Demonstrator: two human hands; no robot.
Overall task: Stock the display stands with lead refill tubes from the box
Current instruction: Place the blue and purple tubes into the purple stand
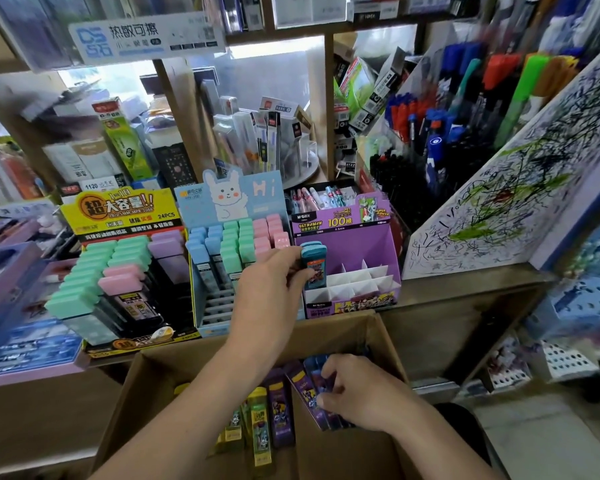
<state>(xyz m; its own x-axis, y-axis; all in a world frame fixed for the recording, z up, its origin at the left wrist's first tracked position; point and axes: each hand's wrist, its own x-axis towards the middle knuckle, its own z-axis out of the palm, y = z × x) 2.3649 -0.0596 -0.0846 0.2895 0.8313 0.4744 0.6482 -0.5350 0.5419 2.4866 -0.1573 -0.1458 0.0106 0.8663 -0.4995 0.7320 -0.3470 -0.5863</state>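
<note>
Teal-capped tubes are pinched by the left hand at the barely stocked purple cardboard stand. Boxed purple tubes are gripped by the right hand

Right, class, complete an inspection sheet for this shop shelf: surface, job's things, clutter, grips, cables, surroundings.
Surface: wooden shelf carrying three display stands.
Job's things: purple stand, dividers mostly empty; blue rabbit stand with empty front slots; yellow stand stocked; cardboard box holding loose tubes.
Clutter: stationery packs behind the stands.
Grips: left hand pinches teal tubes at the purple stand; right hand grips purple tubes in the box.
Cables: nothing seen.
Surroundings: pen rack, scribbled board.
</note>
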